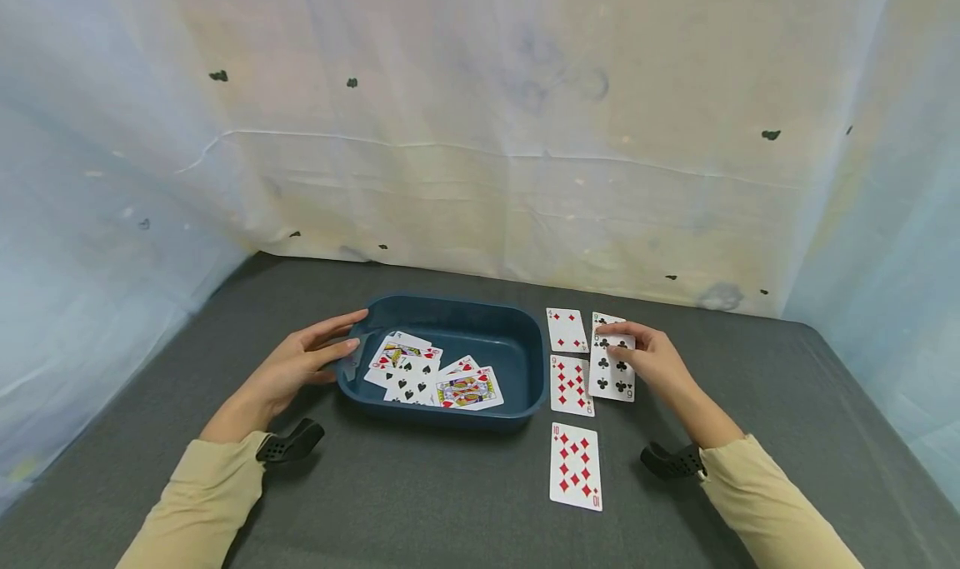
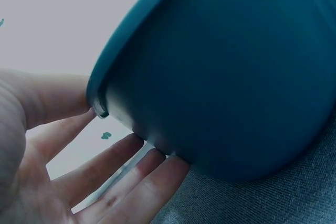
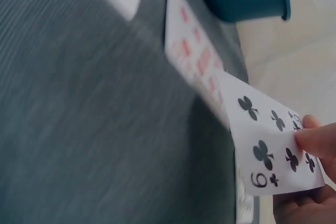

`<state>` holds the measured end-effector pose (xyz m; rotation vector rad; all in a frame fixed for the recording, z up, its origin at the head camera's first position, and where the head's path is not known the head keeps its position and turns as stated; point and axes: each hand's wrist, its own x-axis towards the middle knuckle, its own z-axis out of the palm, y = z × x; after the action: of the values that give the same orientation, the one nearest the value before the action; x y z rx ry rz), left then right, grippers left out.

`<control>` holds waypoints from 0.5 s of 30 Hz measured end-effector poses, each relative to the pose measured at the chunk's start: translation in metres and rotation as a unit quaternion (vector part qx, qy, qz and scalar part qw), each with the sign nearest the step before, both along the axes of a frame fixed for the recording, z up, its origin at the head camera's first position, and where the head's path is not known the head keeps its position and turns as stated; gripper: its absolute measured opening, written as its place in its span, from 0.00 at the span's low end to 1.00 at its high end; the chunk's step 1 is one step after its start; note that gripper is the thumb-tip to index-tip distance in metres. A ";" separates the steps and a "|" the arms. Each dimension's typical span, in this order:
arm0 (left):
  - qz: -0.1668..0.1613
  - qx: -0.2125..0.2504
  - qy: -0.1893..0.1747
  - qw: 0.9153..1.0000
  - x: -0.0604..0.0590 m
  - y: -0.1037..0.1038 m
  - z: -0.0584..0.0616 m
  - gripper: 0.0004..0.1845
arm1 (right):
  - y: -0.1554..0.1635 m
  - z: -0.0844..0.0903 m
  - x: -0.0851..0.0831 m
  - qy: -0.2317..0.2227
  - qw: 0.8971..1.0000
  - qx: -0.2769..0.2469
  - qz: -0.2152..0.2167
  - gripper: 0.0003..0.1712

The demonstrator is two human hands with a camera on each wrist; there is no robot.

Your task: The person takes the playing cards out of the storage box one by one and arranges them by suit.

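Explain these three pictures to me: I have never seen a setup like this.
There is no machine here: a person works with two bare hands and wears three cameras. The wide picture comes from the head, the other two from the wrists.

A dark grey table bears a blue tub with several playing cards inside. Beside the tub lie the four, nine and ten of diamonds.

The left hand rests with straight fingers against the tub's side. The right hand pinches a nine of clubs, lifted at one end. Another clubs card lies partly hidden beneath it.
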<state>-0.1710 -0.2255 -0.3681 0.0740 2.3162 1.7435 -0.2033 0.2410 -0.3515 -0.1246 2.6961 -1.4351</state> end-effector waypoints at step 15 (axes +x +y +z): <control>0.000 0.008 -0.005 1.000 -0.001 0.000 0.000 0.34 | 0.024 -0.020 0.007 0.033 0.996 0.079 0.033 0.23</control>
<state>-0.1720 -0.2252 -0.3682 0.0662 2.2963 1.7577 -0.1967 0.2647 -0.3713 -0.2521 2.8151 -1.2155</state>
